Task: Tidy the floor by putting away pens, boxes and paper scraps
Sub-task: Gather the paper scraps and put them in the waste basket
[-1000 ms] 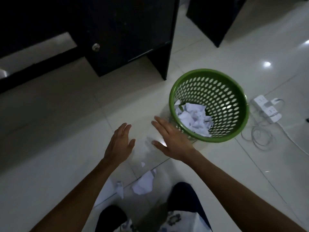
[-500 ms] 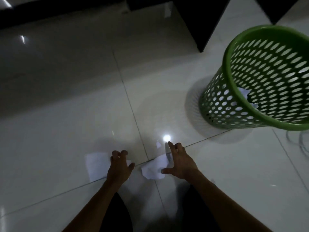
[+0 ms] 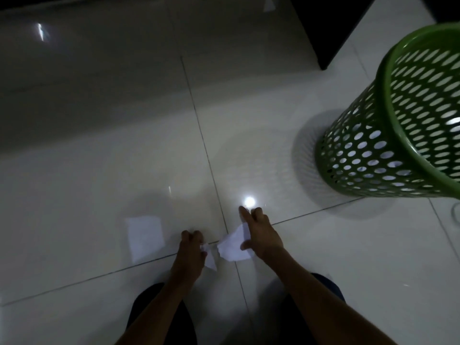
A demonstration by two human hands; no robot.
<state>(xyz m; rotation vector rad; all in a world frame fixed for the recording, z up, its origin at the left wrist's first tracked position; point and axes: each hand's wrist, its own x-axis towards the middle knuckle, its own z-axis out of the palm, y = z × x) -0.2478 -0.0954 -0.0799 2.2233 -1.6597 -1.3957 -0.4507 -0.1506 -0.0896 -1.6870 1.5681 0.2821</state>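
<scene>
A crumpled white paper scrap (image 3: 232, 246) lies on the shiny floor tiles just ahead of my knees. My right hand (image 3: 261, 236) rests on its right edge, thumb under it and fingers spread. My left hand (image 3: 191, 250) is curled shut on a small white paper scrap (image 3: 208, 256) whose end sticks out to the right. A flat white sheet (image 3: 145, 236) lies on the floor to the left of my left hand. The green perforated basket (image 3: 388, 135) stands at the right, white paper showing through its holes.
Dark furniture legs (image 3: 321, 28) stand at the top right behind the basket. A white cord (image 3: 455, 215) curls at the right edge. My dark-clad knees (image 3: 159, 317) fill the bottom centre. Pale glossy tiles stretch left and ahead.
Both hands came down from near the basket to the floor. My left hand closed on the small scrap and my right hand settled on the crumpled one. The view tilted further down.
</scene>
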